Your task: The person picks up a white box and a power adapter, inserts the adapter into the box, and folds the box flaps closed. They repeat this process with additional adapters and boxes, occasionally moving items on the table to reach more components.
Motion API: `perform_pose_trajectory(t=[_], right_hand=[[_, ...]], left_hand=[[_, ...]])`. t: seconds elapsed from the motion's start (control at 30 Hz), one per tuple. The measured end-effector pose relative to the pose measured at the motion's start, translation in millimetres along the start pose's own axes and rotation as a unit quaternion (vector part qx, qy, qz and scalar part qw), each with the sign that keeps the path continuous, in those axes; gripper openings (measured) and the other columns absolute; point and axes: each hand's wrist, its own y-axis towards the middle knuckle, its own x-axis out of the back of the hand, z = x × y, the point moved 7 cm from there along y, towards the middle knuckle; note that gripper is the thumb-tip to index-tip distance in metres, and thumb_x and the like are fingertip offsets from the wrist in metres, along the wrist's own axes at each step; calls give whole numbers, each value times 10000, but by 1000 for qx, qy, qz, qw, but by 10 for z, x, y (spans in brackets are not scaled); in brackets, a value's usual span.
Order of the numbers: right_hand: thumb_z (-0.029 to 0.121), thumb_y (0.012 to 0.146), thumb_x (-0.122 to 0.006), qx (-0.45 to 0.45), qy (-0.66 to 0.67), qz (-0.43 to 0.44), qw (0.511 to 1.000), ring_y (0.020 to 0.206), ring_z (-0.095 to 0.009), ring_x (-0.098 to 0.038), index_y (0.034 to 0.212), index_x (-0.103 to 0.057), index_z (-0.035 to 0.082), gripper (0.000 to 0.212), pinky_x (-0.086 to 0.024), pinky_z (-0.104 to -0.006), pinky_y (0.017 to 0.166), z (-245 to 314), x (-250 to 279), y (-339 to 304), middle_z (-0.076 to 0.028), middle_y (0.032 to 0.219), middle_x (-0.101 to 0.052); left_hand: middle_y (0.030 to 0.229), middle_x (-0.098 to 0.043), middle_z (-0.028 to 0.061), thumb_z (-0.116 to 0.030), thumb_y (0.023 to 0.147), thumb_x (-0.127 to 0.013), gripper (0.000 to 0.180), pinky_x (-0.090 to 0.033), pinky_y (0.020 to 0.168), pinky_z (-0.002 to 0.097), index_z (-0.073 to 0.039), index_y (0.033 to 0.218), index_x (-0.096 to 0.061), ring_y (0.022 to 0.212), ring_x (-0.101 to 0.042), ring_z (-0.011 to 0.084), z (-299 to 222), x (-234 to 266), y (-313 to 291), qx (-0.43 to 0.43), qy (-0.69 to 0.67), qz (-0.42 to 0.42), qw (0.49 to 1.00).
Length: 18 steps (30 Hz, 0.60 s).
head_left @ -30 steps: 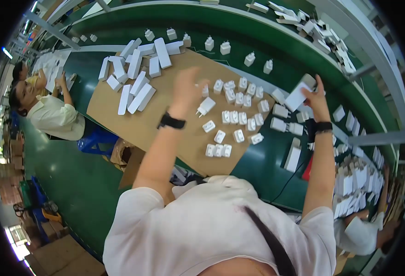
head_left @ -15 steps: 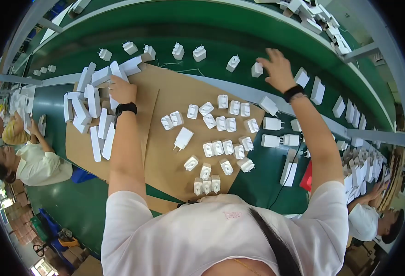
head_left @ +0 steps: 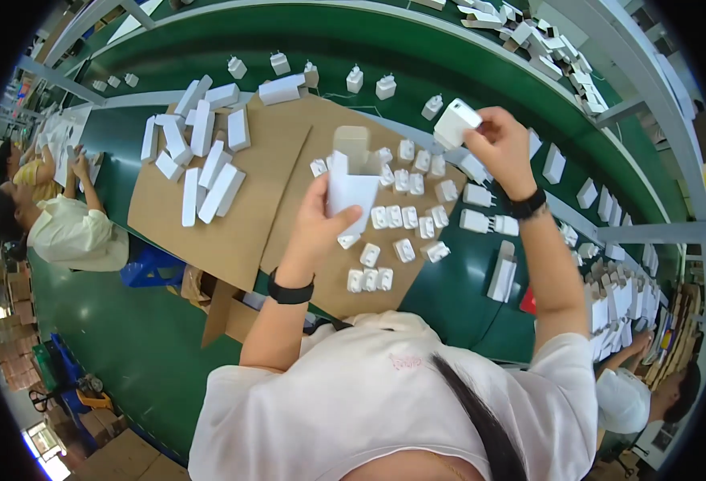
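Observation:
My left hand grips a small white box with its end flap standing open, above the cardboard. In my right hand is a white plug charger, pinched between thumb and fingers and raised at the far right of the sheet. Several white chargers stand grouped on the brown cardboard sheet, partly hidden behind the held box. White boxes lie loosely piled on the sheet's left part.
A row of chargers stands on the green conveyor belt beyond the table. More chargers and an open white box lie to the right. Co-workers sit at left and right. Metal posts frame the right side.
My left hand has come from the box pile toward the middle, now holding an open box. My right hand has picked up a charger from the belt and drawn it nearer. The view has shifted.

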Motion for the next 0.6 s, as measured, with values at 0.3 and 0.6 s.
perform_pose_trajectory(t=[0.3, 0.6], right_hand=[[-68, 692, -463, -85, 340, -79, 933, 782, -177, -600, 1003, -487, -26, 315, -515, -292, 645, 852, 51, -906, -139, 933, -598], [26, 747, -616, -139, 235, 23, 962, 938, -144, -543, 1003, -545, 10, 266, -432, -283, 805, 731, -13, -1198, -100, 1055, -575]], left_hand=[[1138, -504, 91, -6, 724, -648, 570, -406, 869, 293, -4, 1239, -404, 1017, -505, 179, -107, -654, -498, -59, 25, 133, 989], [1176, -479, 123, -35, 759, -614, 546, -380, 906, 320, 2, 1254, -387, 1076, -473, 209, -39, -728, -608, -104, 122, 142, 977]])
